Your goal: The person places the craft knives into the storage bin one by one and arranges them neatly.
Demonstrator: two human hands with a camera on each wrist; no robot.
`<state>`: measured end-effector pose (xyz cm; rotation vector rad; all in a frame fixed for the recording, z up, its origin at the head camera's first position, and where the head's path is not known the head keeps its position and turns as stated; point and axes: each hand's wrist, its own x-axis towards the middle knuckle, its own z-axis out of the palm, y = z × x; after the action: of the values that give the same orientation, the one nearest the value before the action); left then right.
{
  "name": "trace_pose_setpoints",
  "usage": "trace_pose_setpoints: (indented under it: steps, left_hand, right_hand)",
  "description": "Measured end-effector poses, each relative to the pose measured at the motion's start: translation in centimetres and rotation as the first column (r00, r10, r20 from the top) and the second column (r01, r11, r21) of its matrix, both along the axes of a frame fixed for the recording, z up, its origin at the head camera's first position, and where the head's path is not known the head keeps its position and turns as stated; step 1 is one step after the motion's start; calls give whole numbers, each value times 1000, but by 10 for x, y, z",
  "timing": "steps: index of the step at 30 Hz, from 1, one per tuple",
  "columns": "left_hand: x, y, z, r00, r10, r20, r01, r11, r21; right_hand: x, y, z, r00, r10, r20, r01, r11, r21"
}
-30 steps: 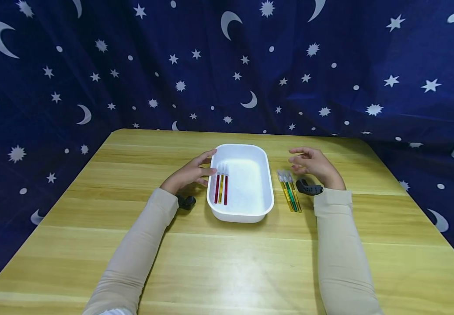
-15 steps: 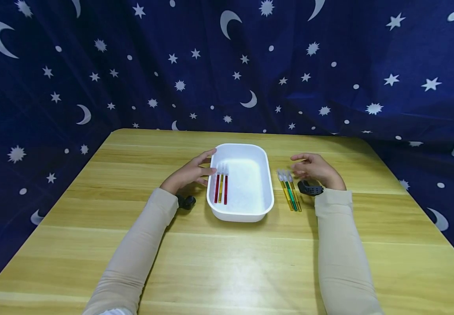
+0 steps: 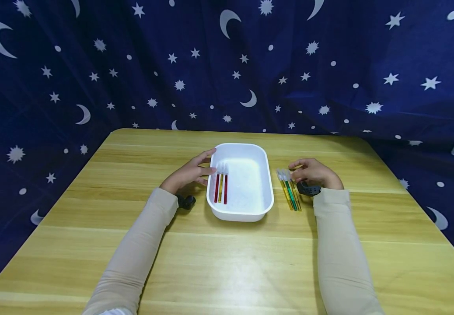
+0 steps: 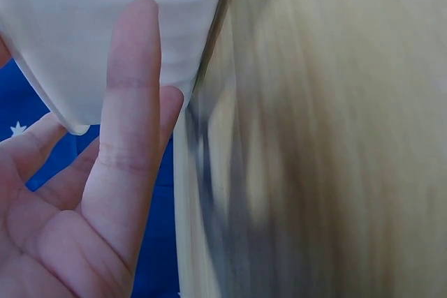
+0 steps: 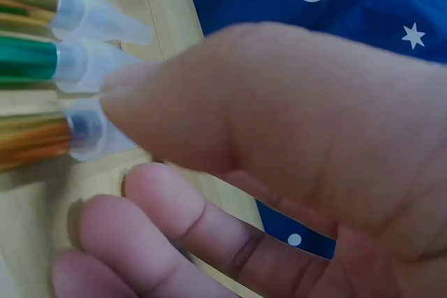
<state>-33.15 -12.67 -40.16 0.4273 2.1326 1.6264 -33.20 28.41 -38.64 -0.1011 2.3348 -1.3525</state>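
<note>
A white tray (image 3: 249, 188) stands in the middle of the table. Along its left side lie three slim capped craft knives: a red one (image 3: 216, 188), a gold one (image 3: 221, 190) and another red one (image 3: 225, 189). My left hand (image 3: 189, 173) rests on the tray's left rim and wall with extended fingers. Right of the tray, three more lie side by side, a green craft knife (image 3: 291, 194) between two gold ones. My right hand (image 3: 314, 172) is over their capped ends; in the right wrist view the thumb (image 5: 181, 102) overlaps a translucent cap (image 5: 87, 130), fingers spread apart from it.
The wooden table (image 3: 227, 267) carries the tray and knives. Behind it hangs a dark blue curtain (image 3: 195, 96) with white moons and stars. A black wrist device (image 3: 309, 189) sits under my right wrist, another (image 3: 186, 202) by the left.
My right hand has lowered toward the knives at the right, its fingertips now at their caps. The left hand and the tray have stayed in place.
</note>
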Motion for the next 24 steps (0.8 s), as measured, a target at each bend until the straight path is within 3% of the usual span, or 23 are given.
trace_pose_setpoints:
  steps: [24]
  left_hand:
    - [-1, 0, 0, 1000, 3, -2, -3, 1000, -2]
  right_hand:
    - [-1, -10, 1, 999, 0, -53, 9, 987, 158]
